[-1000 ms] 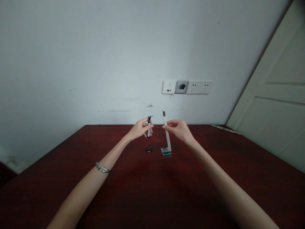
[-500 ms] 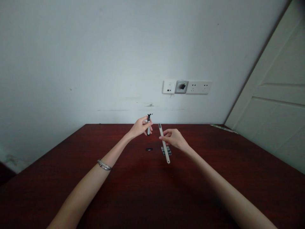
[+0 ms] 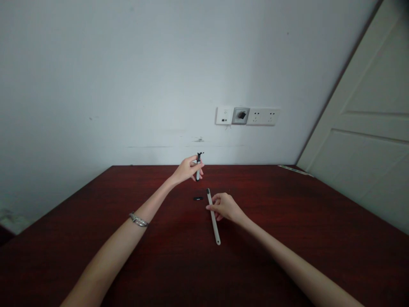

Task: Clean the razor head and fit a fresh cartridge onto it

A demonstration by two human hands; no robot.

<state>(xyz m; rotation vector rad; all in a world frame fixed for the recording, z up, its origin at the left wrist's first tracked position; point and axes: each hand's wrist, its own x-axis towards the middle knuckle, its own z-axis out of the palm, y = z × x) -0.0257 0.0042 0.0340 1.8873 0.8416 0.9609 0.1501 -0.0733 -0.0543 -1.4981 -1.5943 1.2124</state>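
Note:
My left hand point(image 3: 188, 169) is closed around a small upright razor-like tool point(image 3: 198, 172) with a light grey handle, a black neck and a shiny crosswise head. It is raised above the far part of the table. My right hand point(image 3: 224, 206) pinches a long, flat, pale stick point(image 3: 214, 226) near its upper half. The stick has a dark patch at its far end and a small hole at the near end. A small black bar-shaped piece point(image 3: 198, 198) lies on the table between the hands, left of the stick.
The dark red wooden table point(image 3: 153, 264) meets a pale wall point(image 3: 159, 85) at its back edge. Sockets point(image 3: 262, 116) are set in the wall. A thin flat strip point(image 3: 295, 170) lies at the far right corner, near a white panelled door point(image 3: 361, 157).
My right hand has come down and nearer with the pale stick. A small clear pack with dark spots, visible under the stick before, no longer shows. My left hand has hardly moved.

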